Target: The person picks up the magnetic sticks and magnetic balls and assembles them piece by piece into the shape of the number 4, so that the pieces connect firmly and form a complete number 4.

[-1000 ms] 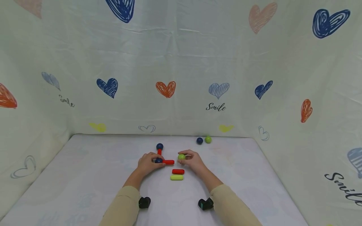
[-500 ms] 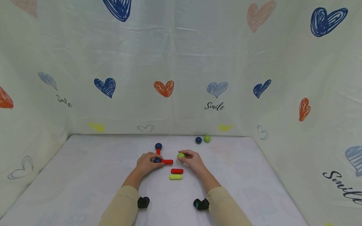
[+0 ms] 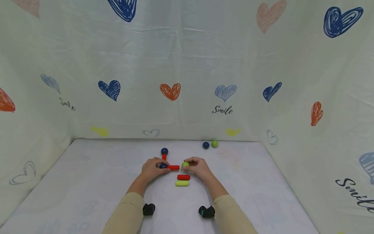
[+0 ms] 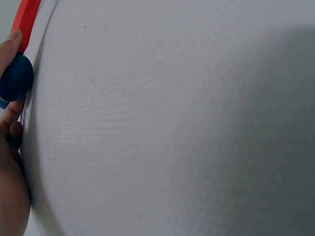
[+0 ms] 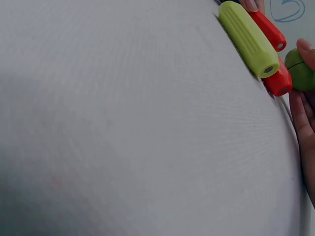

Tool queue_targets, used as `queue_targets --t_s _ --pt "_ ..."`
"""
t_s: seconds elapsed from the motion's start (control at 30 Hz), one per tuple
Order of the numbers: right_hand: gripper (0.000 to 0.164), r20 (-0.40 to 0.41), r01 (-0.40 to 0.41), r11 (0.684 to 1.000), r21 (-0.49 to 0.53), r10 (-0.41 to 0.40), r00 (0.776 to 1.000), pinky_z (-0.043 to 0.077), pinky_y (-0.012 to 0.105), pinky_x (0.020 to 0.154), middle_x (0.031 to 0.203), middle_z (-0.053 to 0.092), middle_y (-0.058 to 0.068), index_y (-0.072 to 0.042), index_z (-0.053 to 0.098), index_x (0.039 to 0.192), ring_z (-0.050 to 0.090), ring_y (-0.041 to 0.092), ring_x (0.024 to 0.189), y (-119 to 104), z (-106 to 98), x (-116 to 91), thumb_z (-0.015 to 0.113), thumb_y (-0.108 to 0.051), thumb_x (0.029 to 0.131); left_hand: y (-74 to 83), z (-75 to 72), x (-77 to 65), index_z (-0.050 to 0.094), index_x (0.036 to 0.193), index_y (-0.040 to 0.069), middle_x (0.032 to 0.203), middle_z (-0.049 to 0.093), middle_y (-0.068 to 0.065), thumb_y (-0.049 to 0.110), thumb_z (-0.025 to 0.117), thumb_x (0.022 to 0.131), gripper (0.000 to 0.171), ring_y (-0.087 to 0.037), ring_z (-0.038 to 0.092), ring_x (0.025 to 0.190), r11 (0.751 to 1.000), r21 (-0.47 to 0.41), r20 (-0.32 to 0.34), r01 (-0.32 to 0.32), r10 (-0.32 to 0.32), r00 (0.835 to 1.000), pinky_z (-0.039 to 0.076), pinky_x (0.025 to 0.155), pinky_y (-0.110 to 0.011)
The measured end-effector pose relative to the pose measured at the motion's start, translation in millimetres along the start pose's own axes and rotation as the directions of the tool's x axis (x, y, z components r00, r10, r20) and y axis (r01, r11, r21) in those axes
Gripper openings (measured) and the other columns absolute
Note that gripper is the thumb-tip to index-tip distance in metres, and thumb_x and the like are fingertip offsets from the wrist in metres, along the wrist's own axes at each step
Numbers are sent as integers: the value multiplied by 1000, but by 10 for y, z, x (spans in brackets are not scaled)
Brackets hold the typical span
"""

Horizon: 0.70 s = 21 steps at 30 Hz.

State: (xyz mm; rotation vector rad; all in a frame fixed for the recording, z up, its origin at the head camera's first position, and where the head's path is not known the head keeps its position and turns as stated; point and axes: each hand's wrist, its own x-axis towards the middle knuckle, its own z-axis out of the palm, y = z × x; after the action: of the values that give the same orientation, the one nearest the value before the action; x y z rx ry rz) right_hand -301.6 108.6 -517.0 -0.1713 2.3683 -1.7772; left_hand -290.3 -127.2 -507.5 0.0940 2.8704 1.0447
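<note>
The right hand (image 3: pixel 198 167) pinched a green ball (image 3: pixel 185 164), likely light, rigid, best held mid-girth; at nine o'clock, the left hand (image 3: pixel 150 169) gripped a blue ball (image 3: pixel 163 166).

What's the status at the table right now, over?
Left hand holding near blue ball, red rod against it. Right hand pinching green ball, just short of that rod's free end. Nothing visible in the gap.

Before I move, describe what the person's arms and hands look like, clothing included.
The left hand and right hand are bare, with no gloves visible. The left sleeve and right sleeve are plain beige and end short of the wrists. Beside each cuff sits a small, rounded black device, left and right; the right one shows a small teal patch.
</note>
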Motion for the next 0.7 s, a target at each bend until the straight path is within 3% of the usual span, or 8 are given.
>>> queue_targets --t_s 0.7 --pt "29 21 21 998 -65 -19 1000 55 29 77 93 68 2 -8 73 103 64 15 84 -27 62 -6 84 -11 76 34 -10 -19 74 99 24 118 59 -9 35 79 81 22 -29 46 108 1000 15 -11 -16 16 1000 41 89 -49"
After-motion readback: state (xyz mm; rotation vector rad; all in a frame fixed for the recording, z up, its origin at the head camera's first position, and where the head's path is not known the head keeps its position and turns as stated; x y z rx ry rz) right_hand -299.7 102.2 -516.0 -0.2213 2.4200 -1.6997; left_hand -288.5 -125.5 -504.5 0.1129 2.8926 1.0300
